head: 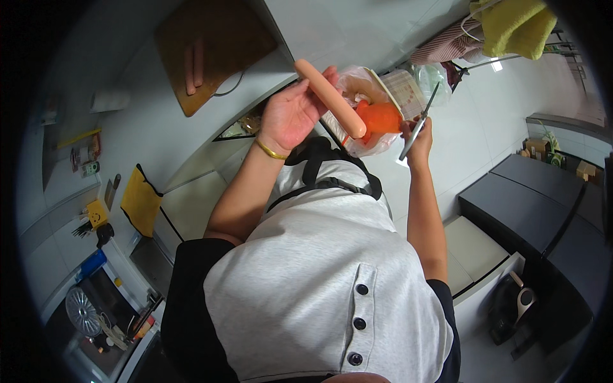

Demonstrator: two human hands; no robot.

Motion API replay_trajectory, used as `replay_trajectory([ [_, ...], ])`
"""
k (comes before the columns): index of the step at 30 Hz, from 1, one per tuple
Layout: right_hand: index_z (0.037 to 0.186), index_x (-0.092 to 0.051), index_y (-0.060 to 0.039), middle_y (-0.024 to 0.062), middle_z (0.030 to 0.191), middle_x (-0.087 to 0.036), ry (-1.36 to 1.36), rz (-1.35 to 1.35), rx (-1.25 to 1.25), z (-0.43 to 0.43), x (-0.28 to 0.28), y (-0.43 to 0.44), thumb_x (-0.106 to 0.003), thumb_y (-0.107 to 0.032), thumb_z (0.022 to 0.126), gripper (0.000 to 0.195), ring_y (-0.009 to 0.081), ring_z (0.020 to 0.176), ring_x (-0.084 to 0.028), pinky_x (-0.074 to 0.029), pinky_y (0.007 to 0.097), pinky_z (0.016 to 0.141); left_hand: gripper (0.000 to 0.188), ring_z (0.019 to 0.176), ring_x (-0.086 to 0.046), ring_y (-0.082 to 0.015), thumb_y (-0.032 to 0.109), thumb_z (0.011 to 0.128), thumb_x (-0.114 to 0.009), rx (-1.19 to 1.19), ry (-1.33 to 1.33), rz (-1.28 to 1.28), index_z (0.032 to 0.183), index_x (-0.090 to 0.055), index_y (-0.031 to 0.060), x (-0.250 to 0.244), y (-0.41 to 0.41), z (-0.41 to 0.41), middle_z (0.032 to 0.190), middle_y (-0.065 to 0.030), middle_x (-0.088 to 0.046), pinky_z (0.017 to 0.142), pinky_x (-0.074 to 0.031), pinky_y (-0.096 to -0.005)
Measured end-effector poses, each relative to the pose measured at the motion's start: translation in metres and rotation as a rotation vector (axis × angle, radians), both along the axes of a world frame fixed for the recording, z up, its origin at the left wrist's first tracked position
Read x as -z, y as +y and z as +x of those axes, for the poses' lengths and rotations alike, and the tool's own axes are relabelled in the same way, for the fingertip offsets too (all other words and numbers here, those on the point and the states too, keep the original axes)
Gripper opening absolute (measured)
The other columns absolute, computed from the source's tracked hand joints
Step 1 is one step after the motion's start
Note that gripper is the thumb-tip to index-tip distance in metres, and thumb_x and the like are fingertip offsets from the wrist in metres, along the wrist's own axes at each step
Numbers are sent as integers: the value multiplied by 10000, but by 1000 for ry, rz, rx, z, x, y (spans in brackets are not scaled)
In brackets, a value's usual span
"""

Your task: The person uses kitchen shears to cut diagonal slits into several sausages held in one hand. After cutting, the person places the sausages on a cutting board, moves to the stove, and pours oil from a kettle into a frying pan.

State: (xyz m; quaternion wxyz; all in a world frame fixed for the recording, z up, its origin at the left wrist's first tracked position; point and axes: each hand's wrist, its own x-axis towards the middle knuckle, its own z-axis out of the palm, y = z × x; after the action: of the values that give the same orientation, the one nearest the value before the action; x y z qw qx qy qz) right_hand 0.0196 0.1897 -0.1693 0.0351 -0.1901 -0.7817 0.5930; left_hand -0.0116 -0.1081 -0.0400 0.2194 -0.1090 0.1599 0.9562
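Note:
My left hand (297,112), with a gold bangle at the wrist, holds a thick pink sausage (333,98) raised and slanted between thumb and fingers. In my right hand (420,139) is a slim metal bladed tool (415,135); whether it is a knife or scissors is unclear. Below both hands stands a waste bin lined with a clear plastic bag (357,79), with a bright orange plastic bag (380,117) in it. Two more sausages (194,67) lie side by side on a wooden cutting board (225,43) on the counter, beyond my left hand.
The white countertop (158,129) curves along my left, with a yellow cloth (141,198) over its edge. Farther left is a gas stove (115,297). A dark grey cabinet (531,201) stands at right. Towels (517,28) hang at the upper right.

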Motion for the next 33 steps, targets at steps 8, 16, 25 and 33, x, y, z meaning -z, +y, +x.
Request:
replay_trajectory([
  [8, 959, -456, -47, 72, 809, -659, 177, 96, 137, -25, -56, 10, -723, -131, 828, 309, 136, 728, -638, -511, 265, 702, 445, 1094, -547, -231, 292, 1020, -451, -27, -137, 178, 1345, -431, -12, 20, 3, -1, 1332, -162, -457, 886, -561, -290],
  [16, 972, -476, -39, 87, 806, -674, 219, 191, 79, -31, -101, 3, -727, -141, 824, 309, 160, 734, -655, -517, 290, 710, 447, 890, -545, -155, 349, 1009, -470, 80, -163, 168, 1397, -433, 132, 32, 5, 10, 1090, -68, -510, 733, -565, -235],
  [25, 1087, -506, -27, 184, 903, -673, -81, 228, -141, -25, -7, -42, -699, -139, 845, 329, 358, 820, -660, -505, 422, 743, 339, 870, -625, -167, 344, 983, -530, 98, -173, -116, 1134, -566, 42, 38, 19, 11, 969, -64, -624, 790, -552, -308],
  [33, 1109, -562, -34, 237, 873, -667, -402, 282, -342, 13, -21, -29, -623, -519, 875, 542, 385, 824, -658, -494, 431, 746, 314, 874, -620, -169, 295, 982, -544, 133, -164, -241, 1184, -548, 56, 68, 15, 15, 1036, -73, -626, 800, -541, -316],
])
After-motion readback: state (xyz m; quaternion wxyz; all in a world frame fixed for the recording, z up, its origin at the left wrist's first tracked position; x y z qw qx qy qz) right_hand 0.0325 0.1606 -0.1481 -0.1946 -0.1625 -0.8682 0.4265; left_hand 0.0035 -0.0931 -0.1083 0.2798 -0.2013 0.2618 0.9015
